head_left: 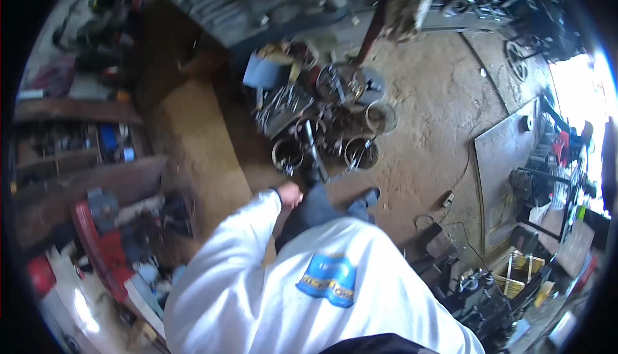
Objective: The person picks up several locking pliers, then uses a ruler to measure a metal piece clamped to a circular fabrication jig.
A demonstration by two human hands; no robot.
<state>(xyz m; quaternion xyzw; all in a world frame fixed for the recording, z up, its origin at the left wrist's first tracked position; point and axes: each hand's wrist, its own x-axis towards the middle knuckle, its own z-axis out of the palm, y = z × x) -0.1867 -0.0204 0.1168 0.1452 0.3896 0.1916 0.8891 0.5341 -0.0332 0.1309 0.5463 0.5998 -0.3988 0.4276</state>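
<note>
My left hand point(291, 195) hangs beside my dark trouser leg, its fingers curled closed. Whatever they may hold is hidden. Just ahead of that hand stands a round can point(287, 153) with metal pieces in it. A long metal bar or tube point(311, 140) leans between this can and a second round can point(361, 153). Farther off, a wider round container point(340, 84) is full of metal parts, and long thin metal tools point(283, 108) lie in a heap to its left. My right hand is out of the picture.
At the left, a wooden tray point(71, 112) and a red metal piece point(103, 251) lie among clutter. A flat metal sheet point(508, 167) and a cable with a plug point(449, 198) lie on the worn floor. Machinery and a yellow crate point(518, 271) stand at the right.
</note>
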